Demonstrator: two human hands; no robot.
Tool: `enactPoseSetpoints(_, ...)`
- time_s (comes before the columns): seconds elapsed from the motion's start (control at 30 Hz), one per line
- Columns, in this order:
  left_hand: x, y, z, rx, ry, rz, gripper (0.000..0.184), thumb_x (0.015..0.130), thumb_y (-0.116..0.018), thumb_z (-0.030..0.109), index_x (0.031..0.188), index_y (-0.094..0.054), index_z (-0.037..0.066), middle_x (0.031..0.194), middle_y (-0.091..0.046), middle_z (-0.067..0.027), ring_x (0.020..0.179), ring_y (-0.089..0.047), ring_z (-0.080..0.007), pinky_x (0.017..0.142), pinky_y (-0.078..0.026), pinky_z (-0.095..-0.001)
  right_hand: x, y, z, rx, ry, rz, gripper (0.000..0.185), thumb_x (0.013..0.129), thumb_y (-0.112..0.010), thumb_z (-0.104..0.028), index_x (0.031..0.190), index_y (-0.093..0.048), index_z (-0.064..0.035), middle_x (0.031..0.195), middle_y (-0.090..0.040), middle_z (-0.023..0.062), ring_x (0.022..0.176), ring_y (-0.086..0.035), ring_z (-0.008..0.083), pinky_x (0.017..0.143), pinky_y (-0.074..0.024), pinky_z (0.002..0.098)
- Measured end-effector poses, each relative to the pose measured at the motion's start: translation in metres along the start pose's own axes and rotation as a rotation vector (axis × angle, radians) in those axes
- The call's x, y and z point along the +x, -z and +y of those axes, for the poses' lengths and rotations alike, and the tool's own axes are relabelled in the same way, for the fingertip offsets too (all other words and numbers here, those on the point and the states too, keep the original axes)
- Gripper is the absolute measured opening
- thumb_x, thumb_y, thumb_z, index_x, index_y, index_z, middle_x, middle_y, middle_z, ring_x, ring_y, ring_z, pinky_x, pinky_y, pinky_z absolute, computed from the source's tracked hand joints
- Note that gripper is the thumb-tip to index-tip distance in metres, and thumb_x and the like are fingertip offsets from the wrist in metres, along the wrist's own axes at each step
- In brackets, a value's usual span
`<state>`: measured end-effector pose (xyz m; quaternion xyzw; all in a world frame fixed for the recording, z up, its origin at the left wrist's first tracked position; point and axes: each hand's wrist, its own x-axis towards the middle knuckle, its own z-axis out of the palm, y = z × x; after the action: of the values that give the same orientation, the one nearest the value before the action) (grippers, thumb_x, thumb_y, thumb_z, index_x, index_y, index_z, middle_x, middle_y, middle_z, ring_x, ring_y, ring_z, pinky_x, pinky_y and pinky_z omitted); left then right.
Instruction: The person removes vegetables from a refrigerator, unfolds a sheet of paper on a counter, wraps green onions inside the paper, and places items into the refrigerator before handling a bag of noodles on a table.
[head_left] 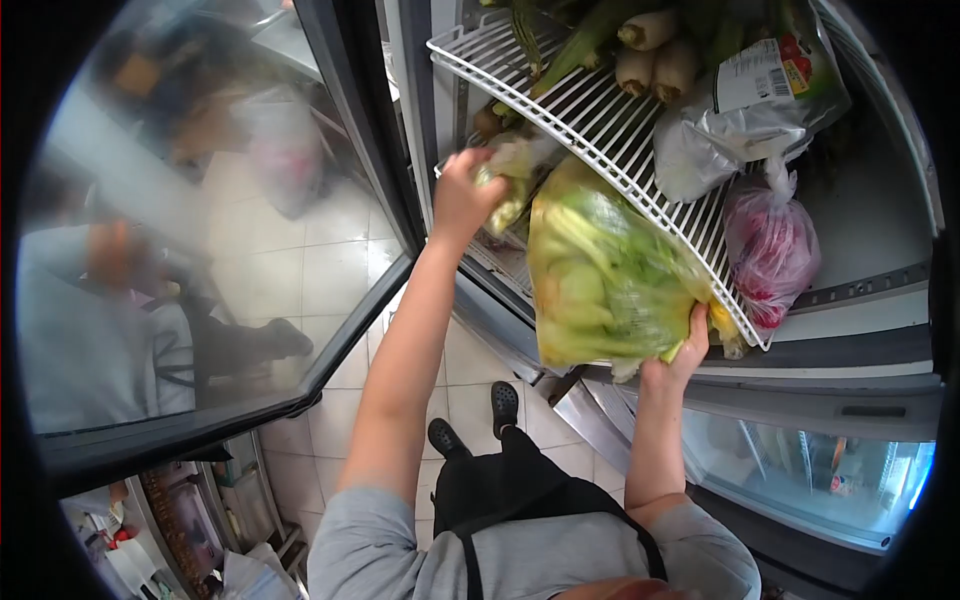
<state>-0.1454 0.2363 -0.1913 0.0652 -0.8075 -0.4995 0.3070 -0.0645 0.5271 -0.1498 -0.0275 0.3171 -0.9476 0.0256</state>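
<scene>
A large clear bag of pale green leafy vegetables point(600, 275) hangs out from under the white wire shelf point(620, 165) of an open fridge. My right hand point(680, 355) grips the lower right corner of this bag. To the left, my left hand point(467, 200) is closed round a smaller, blurred plastic bag with something green in it point(512, 185), below the shelf's left part. On the shelf lie long green stalks with white ends point(650, 70), a silvery plastic bag with a label point(745, 125) and a knotted bag of pinkish-red produce point(770, 245).
The fridge's glass door point(220, 230) stands open at the left, with reflections in it. A second lit glass-fronted compartment point(800, 465) is at the lower right. Loaded shelves point(185, 520) are at the lower left. Tiled floor point(470, 355) shows below.
</scene>
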Motion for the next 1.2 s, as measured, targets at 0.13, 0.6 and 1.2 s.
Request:
enactPoseSetpoints(0.13,-0.042,0.049,0.011,-0.310,0.346,0.127,0.032,0.071,-0.063,0.009,0.101,-0.055,-0.001,0.089,-0.060,-0.0073,0.076,-0.056,-0.0117,0.068,-0.045,-0.0244,0.046,-0.037,0.029,-0.023,0.089,0.369,0.037,0.091,-0.039,-0.028,0.118,-0.047,-0.0053,0.117,-0.052,0.0092,0.107,-0.049,0.0237,0.092,-0.0393,0.0399)
enactPoseSetpoints(0.6,-0.082,0.059,0.053,-0.621,0.371,0.212,0.029,0.075,-0.062,0.005,0.102,-0.053,0.001,0.086,-0.059,-0.0020,0.074,-0.054,-0.0071,0.067,-0.043,-0.0199,0.182,-0.020,0.063,-0.444,-0.015,0.133,0.037,0.089,-0.042,-0.033,0.120,-0.047,-0.0125,0.119,-0.051,0.0055,0.102,-0.050,0.0200,0.076,-0.0470,0.0415)
enactPoseSetpoints(1.2,-0.225,-0.012,0.101,-0.313,0.235,-0.164,0.054,0.072,-0.063,0.011,0.118,-0.038,0.000,0.116,-0.042,-0.0147,0.109,-0.042,-0.0215,0.085,-0.041,-0.0313,-0.065,0.008,0.032,-0.763,-0.672,-0.039,0.058,0.078,-0.064,-0.019,0.128,-0.039,-0.0059,0.113,-0.051,0.0098,0.094,-0.051,0.0159,0.052,-0.0483,0.0228)
